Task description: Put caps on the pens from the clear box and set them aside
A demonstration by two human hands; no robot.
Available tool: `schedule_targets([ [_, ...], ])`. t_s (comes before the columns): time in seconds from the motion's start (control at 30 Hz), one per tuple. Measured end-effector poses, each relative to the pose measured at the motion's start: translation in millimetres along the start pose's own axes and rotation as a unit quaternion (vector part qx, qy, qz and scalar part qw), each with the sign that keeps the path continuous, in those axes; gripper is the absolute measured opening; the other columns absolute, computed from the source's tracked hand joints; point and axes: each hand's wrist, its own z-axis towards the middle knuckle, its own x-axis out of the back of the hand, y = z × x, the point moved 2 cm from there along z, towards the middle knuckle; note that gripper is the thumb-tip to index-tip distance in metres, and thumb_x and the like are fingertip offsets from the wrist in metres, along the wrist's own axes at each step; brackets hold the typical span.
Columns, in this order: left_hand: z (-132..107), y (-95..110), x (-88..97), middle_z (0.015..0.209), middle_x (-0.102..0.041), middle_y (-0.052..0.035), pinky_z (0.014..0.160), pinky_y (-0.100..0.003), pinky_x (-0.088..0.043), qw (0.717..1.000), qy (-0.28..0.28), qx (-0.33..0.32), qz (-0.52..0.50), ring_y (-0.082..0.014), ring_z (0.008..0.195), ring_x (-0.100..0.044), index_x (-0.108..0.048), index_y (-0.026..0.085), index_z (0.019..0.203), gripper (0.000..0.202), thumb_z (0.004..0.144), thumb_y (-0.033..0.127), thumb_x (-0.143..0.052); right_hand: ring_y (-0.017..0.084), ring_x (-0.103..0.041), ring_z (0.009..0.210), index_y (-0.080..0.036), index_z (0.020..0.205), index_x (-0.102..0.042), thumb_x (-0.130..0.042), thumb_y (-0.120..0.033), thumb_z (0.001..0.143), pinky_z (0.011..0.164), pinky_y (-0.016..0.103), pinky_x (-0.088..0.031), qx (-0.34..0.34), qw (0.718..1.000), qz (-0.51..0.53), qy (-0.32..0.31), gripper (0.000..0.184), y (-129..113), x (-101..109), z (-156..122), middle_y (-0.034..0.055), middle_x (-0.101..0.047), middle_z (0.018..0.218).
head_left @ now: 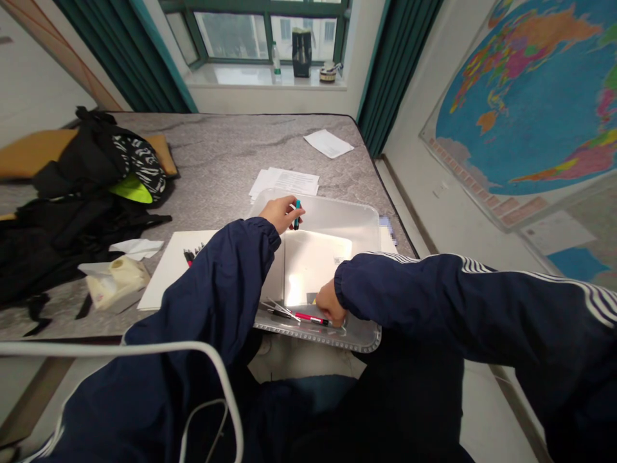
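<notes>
My left hand is pinched around a teal and black marker, held upright over the far part of a clear plastic bin. My right hand is down in the near right part of the bin, fingers curled and mostly turned from view. Whatever it may grip cannot be made out; a bit of yellow shows beside the fingers. Touching or close by it lies a red pen. Several thin black and white pens lie to its left along the near wall. A pale flat box or lid rests inside the bin.
Left of the bin, several pens lie on a white board or pad. A tissue pack and black bags are farther left. Papers lie behind the bin. A white cable crosses in front of my left sleeve.
</notes>
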Motion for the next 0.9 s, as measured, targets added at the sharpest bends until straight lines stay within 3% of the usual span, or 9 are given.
schedule_targets([
  [0.07, 0, -1, 0.5, 0.071, -0.072, -0.0054, 0.051, -0.026, -0.049, 1.0, 0.005, 0.004, 0.0, -0.0135, 0.049, -0.06, -0.059, 0.018, 0.082, 0.017, 0.081, 0.035, -0.061, 0.012, -0.05, 0.058, -0.015, 0.056, -0.066, -0.074, -0.017, 0.056, 0.058, 0.024, -0.035, 0.036, 0.997, -0.035, -0.061, 0.009, -6, 13, -6, -0.0024, -0.057, 0.053],
  [0.17, 2, -2, 0.4, 0.071, -0.071, -0.0046, 0.058, -0.025, -0.05, 1.0, 0.021, 0.005, -0.01, -0.0128, 0.056, -0.062, -0.057, 0.018, 0.083, 0.013, 0.082, 0.031, -0.059, 0.01, -0.049, 0.059, -0.014, 0.071, -0.068, -0.067, -0.019, 0.064, 0.059, 0.022, -0.035, 0.056, 0.996, -0.002, 0.073, 0.009, -12, 44, -12, -0.0024, -0.059, 0.061],
  [0.27, 5, -2, -0.4, 0.075, -0.071, -0.0041, 0.058, -0.024, -0.05, 0.996, 0.035, 0.029, -0.073, -0.012, 0.058, -0.063, -0.054, 0.018, 0.086, 0.012, 0.084, 0.03, -0.056, 0.008, -0.044, 0.054, -0.014, 0.077, -0.065, -0.063, -0.019, 0.068, 0.057, 0.021, -0.035, 0.092, 0.966, 0.122, 0.209, 0.01, -12, 71, -16, -0.0047, -0.053, 0.057],
  [0.37, 8, 2, 0.0, 0.078, -0.07, -0.0034, 0.057, -0.026, -0.05, 0.975, 0.039, 0.081, -0.202, -0.0126, 0.059, -0.064, -0.048, 0.019, 0.09, 0.014, 0.086, 0.032, -0.054, 0.006, -0.036, 0.046, -0.014, 0.079, -0.06, -0.059, -0.023, 0.073, 0.049, 0.02, -0.032, 0.111, 0.882, 0.309, 0.337, 0.01, -4, 92, -18, -0.0076, -0.043, 0.05],
  [0.5, 11, 7, 3.5, 0.079, -0.068, -0.0021, 0.06, -0.029, -0.053, 0.933, 0.051, 0.11, -0.338, -0.0132, 0.062, -0.065, -0.045, 0.019, 0.09, 0.019, 0.083, 0.032, -0.056, 0.005, -0.027, 0.038, -0.017, 0.078, -0.053, -0.058, -0.028, 0.074, 0.039, 0.018, -0.026, 0.096, 0.708, 0.518, 0.47, 0.013, 13, 111, -25, -0.0105, -0.033, 0.045],
  [0.6, 13, 6, 5.0, 0.066, -0.06, 0.0042, 0.058, -0.028, -0.052, 0.913, 0.076, 0.109, -0.386, -0.0114, 0.057, -0.062, -0.046, 0.02, 0.09, 0.016, 0.079, 0.024, -0.056, 0.004, -0.02, 0.037, -0.019, 0.074, -0.045, -0.063, -0.027, 0.073, 0.037, 0.017, -0.02, 0.107, 0.608, 0.622, 0.481, 0.019, 22, 120, -27, -0.0125, -0.027, 0.044],
  [0.67, 14, 3, 4.6, 0.052, -0.047, 0.0094, 0.052, -0.023, -0.048, 0.906, 0.093, 0.107, -0.399, -0.0084, 0.046, -0.052, -0.046, 0.02, 0.088, 0.016, 0.074, 0.017, -0.053, 0.003, -0.018, 0.037, -0.02, 0.072, -0.042, -0.065, -0.025, 0.072, 0.036, 0.016, -0.016, 0.111, 0.577, 0.661, 0.466, 0.023, 26, 124, -25, -0.0132, -0.024, 0.044],
  [0.77, 15, -1, 4.1, 0.045, -0.032, 0.0122, 0.042, -0.018, -0.036, 0.919, 0.1, 0.075, -0.373, -0.0054, 0.036, -0.034, -0.049, 0.019, 0.084, 0.016, 0.07, 0.017, -0.054, 0.003, -0.016, 0.038, -0.02, 0.071, -0.041, -0.067, -0.024, 0.071, 0.037, 0.016, -0.013, 0.122, 0.562, 0.685, 0.447, 0.027, 29, 129, -20, -0.0133, -0.023, 0.045],
  [0.9, 12, 2, 3.6, 0.05, -0.041, 0.0092, 0.042, -0.02, -0.034, 0.963, 0.074, -0.012, -0.259, -0.0057, 0.04, -0.037, -0.061, 0.015, 0.1, 0.034, 0.069, 0.028, -0.067, 0.003, -0.015, 0.039, -0.02, 0.069, -0.039, -0.07, -0.023, 0.07, 0.037, 0.016, -0.012, 0.163, 0.57, 0.697, 0.403, 0.03, 29, 131, -15, -0.0132, -0.021, 0.046],
])
